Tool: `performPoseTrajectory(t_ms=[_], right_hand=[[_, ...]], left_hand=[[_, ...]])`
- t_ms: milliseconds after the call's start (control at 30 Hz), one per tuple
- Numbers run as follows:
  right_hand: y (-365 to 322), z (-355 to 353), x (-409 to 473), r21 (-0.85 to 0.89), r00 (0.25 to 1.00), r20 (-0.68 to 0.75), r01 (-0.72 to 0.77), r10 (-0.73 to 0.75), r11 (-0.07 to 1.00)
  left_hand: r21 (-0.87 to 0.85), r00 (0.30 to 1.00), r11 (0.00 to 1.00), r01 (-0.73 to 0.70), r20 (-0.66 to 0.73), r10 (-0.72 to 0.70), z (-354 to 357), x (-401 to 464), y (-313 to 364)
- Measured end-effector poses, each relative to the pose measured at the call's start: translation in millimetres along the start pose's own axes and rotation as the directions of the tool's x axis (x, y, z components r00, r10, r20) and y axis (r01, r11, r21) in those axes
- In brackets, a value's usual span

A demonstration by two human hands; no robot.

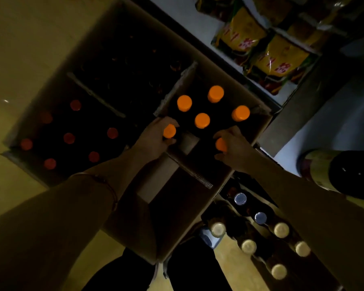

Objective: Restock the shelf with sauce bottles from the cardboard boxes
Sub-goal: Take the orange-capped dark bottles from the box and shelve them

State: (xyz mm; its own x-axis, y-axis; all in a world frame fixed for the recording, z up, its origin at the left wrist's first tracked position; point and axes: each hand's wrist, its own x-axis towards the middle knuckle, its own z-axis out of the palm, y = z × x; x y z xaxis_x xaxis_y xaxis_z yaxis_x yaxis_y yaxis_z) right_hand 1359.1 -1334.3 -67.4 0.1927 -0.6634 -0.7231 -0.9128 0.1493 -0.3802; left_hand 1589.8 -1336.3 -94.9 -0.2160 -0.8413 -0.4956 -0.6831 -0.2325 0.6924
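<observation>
- Your left hand (153,137) grip is curled round an orange-capped sauce bottle (169,131) at the near left edge of the cardboard box (198,206).
- Your right hand (233,145) grip is curled round a second orange-capped bottle (220,144) near the box's right wall.
- Four more orange caps (202,120) stand toward the box's far corner.
- Dark red-capped bottles (69,138) fill the adjacent box (51,80) on the left.
- Yellow packets (280,59) lie on the shelf (187,19) beyond.

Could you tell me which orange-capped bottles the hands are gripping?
The two nearest the person: left hand on one orange cap, right hand on another; four stand untouched.
</observation>
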Motion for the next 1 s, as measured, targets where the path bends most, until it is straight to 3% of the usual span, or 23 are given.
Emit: performPoseTrajectory(t_ms=[100, 200, 367, 500, 700, 900, 1000], right_hand=[[8.6, 4.0, 10.6, 0.076, 0.999, -0.019, 0.041, -0.04, 0.996], [13.5, 6.4, 22.5, 0.102, 0.994, -0.053, 0.101, -0.096, 0.99], [22.6, 10.5, 38.7, -0.1, 0.986, -0.012, 0.165, -0.167, 0.981], [20.1, 19.2, 45.2, -0.182, 0.988, -0.004, 0.152, -0.156, 0.971], [22.8, 20.5, 38.6, 0.001, 0.986, -0.04, 0.161, -0.161, 0.987], [7.4, 15.7, -19.5, 0.287, 0.97, -0.229, 0.15, -0.084, 0.946], [-13.0, -2.9, -54.0, 0.28, 0.967, -0.243, 0.142, -0.073, 0.949]], left_hand=[[-0.012, 1.0, 1.0, -0.021, -0.002, 0.021, -2.2, 13.3, -12.2], [0.028, 0.993, 0.999, -0.025, 0.119, 0.022, -3.2, 22.0, -21.4], [0.044, 0.975, 0.999, -0.024, 0.22, 0.014, 6.2, 36.1, -24.9], [0.11, 0.926, 0.985, -0.129, 0.368, 0.08, 3.8, 54.8, -23.8], [0.099, 0.972, 0.987, -0.125, 0.209, 0.102, 17.5, 43.6, -23.7], [-0.01, 0.966, 0.991, -0.137, 0.218, 0.136, 7.1, -1.2, 9.5], [-0.086, 0.972, 0.99, -0.113, 0.197, 0.128, -10.4, -23.8, 47.0]])
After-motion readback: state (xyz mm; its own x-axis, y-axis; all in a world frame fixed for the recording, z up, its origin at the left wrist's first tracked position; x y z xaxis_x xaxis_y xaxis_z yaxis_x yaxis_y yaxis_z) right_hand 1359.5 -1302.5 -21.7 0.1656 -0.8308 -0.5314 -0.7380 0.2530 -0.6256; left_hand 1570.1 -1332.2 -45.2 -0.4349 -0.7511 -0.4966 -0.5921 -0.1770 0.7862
